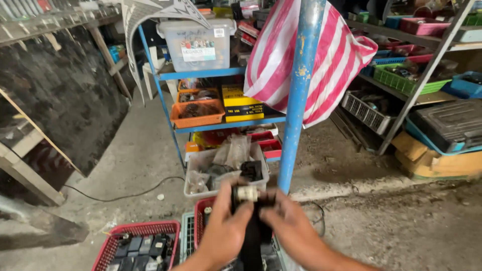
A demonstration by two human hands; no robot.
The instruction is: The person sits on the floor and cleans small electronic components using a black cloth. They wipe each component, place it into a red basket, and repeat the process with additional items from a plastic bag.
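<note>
Head view, nearest first: left hand point(224, 232) and right hand point(291, 227) meeting low in the middle, fingers of both wrapped around a long black part with a pale cylindrical end point(247, 193), held upright between them above the floor. Directly beneath, a red plastic mesh basket point(202, 213) partly hidden by the hands. Lower left, a second red plastic basket of dark boxy parts point(141, 246) on the concrete floor point(391, 221). Just beyond the hands, a grey plastic tub stuffed with clear bags and black pieces point(223, 170). Beside it, a chipped blue metal post point(299, 90) rising upward. Behind, a blue metal shelf rack point(201, 74) carrying an orange plastic basket point(197, 113), yellow boxes point(242, 103) and a clear lidded plastic bin point(197, 42). Red-and-white striped plastic bag point(331, 55) hanging behind the post. Far right, more shelving with green and blue crates point(406, 80).
</note>
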